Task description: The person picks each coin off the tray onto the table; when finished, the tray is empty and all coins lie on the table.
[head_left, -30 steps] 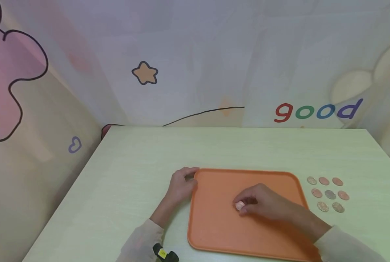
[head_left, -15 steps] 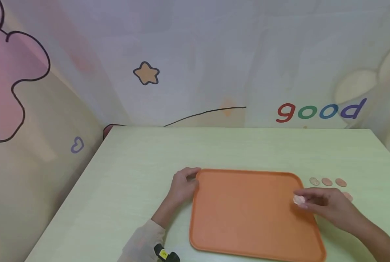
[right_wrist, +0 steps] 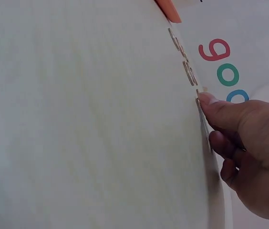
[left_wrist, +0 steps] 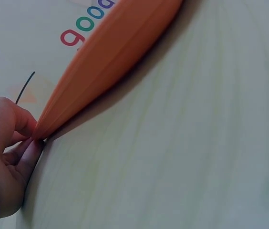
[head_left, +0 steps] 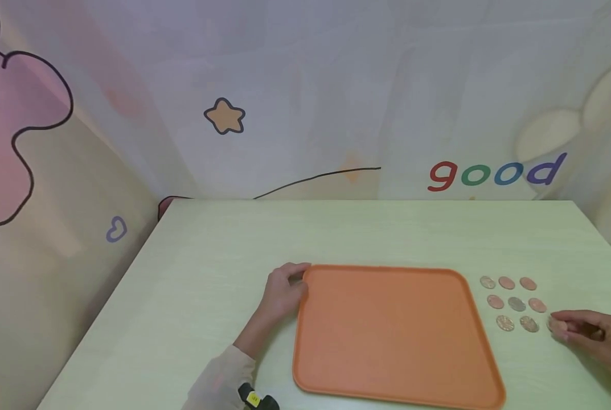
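My left hand (head_left: 282, 293) holds the far left corner of an orange tray (head_left: 397, 336), which lies flat on the table. In the left wrist view, thumb and fingers meet at the corner of the tray (left_wrist: 106, 57). At the far right of the head view, my right hand (head_left: 597, 336) pinches a coin (head_left: 549, 323) at the table surface, mostly covered by the fingertips. It sits at the right end of the nearest row of coins. Several coins, silver (head_left: 517, 304) and copper-coloured (head_left: 495, 302), lie in neat rows between the tray and this hand.
The pale table (head_left: 233, 239) ends at a patterned backdrop (head_left: 305, 114) behind and at both sides. A black strap device with a yellow label (head_left: 254, 397) is at my left wrist. Bare tabletop lies left of and behind the tray.
My right hand has carried the coin from above the tray rightward, past the tray's edge, to the nearest row's right end. The left hand and tray have stayed put.
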Tool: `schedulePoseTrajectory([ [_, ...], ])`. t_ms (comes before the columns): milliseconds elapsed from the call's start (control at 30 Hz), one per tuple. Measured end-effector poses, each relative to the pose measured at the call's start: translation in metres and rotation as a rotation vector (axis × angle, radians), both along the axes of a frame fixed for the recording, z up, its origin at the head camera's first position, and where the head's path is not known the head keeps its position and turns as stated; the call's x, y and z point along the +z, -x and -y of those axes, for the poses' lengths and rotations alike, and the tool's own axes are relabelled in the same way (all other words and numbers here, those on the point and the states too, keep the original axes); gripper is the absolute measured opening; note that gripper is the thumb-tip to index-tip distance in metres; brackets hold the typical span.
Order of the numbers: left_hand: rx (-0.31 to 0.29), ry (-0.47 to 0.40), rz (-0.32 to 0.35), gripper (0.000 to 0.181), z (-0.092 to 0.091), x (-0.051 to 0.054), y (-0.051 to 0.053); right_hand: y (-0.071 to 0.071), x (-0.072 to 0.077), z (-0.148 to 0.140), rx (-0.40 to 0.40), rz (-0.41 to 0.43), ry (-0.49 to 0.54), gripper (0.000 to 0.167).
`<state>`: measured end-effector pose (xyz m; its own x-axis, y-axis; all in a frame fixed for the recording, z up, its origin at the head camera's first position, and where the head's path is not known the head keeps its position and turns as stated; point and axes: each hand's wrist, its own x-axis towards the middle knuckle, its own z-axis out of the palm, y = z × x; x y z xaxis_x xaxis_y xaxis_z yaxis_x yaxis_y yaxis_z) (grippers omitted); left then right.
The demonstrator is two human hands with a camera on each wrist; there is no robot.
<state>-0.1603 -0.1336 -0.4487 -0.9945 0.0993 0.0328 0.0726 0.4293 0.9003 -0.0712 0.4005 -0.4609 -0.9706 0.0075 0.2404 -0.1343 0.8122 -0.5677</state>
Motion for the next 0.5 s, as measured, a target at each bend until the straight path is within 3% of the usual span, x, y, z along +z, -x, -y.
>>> schedulePoseTrajectory([
  [67, 0.004, -0.002, 0.003, 0.049, -0.0004, -0.0002, -0.0003, 0.0014, -0.0012, 0.0011, -0.004, -0.002, -0.034, 0.017],
  [200, 0.008, 0.008, 0.003, 0.049, -0.0006, -0.0014, 0.0000, 0.0029, -0.0006, 0.0032, 0.000, -0.022, -0.050, 0.019],
  [333, 0.009, 0.024, -0.004, 0.049, -0.0006, -0.0016, 0.0004, 0.0021, -0.0023, 0.0030, 0.036, -0.020, 0.036, 0.018],
  [467, 0.004, 0.040, -0.013, 0.048, 0.0010, -0.0005, -0.0015, -0.0009, -0.0049, 0.0004, 0.060, -0.006, 0.114, 0.033],
  [500, -0.003, 0.041, -0.020, 0.047, 0.0019, 0.0001, -0.0026, -0.0012, -0.0062, -0.0010, 0.069, -0.038, 0.131, 0.035],
])
